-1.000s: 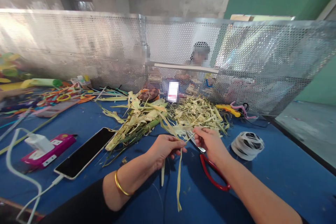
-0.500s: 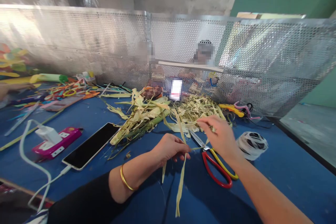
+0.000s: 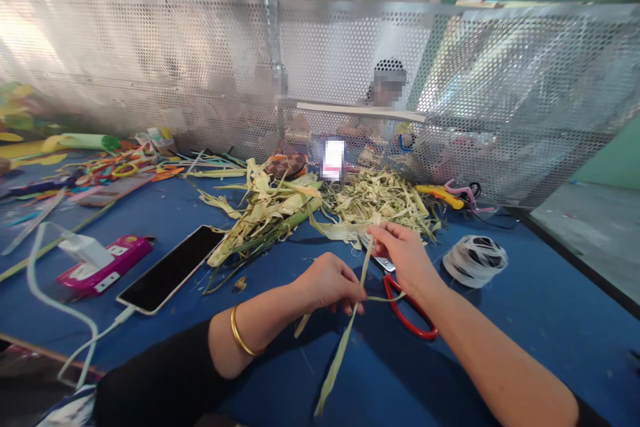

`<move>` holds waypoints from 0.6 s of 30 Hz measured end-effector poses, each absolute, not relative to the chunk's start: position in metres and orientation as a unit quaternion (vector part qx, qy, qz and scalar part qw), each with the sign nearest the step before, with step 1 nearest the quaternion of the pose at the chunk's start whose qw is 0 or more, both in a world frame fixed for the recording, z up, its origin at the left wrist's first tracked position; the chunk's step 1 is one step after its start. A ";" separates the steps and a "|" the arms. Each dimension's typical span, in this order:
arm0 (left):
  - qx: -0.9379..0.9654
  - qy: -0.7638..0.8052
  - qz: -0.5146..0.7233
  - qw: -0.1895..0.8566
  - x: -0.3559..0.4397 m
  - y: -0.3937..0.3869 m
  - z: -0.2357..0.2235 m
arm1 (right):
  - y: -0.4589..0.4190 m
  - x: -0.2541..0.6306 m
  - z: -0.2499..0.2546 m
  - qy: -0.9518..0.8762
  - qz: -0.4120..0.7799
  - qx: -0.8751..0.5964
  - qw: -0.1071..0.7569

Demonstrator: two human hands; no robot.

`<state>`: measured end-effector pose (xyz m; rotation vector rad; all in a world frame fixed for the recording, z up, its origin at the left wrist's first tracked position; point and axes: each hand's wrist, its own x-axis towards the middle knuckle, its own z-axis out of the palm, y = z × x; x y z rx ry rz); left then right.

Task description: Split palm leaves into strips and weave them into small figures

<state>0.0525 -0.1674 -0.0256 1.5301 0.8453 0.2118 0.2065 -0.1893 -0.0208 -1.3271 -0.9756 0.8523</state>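
Note:
Strips of dried corn husk [image 3: 334, 367] cross in front of me, one long piece hanging down toward me. My left hand [image 3: 334, 283] is closed in a pinch where the strips cross. Above it, my right hand [image 3: 400, 250] pinches the upper end of the long strip. A short strip end sticks out below my left wrist, and another reaches right from the crossing. Scissors with red handles [image 3: 413, 320] lie under and beside my right hand, which hides part of them. Beyond my hands lie a heap of husks [image 3: 280, 207] and a pile of shredded husk [image 3: 383, 200].
A roll of white string [image 3: 475, 260] stands to the right. On the left are a phone [image 3: 173, 270] on a cable and a magenta power strip [image 3: 105, 267]. A perforated metal screen [image 3: 200, 73] runs along the back, with people behind it. Colourful strips [image 3: 125, 167] lie far left.
My right hand has moved down and left and now holds the long strip's upper end. That strip's lower end has swung left. The camera view has tilted slightly downward.

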 end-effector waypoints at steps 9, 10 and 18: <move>0.607 0.429 0.157 0.650 0.056 -0.163 -0.027 | -0.213 0.198 0.006 -0.589 0.152 -0.613 0.504; 0.580 0.431 0.169 0.671 0.056 -0.161 -0.027 | -0.216 0.196 0.007 -0.605 0.116 -0.615 0.492; 0.392 0.422 0.230 0.784 0.050 -0.138 -0.026 | -0.232 0.169 -0.007 -0.764 -0.255 -0.540 0.245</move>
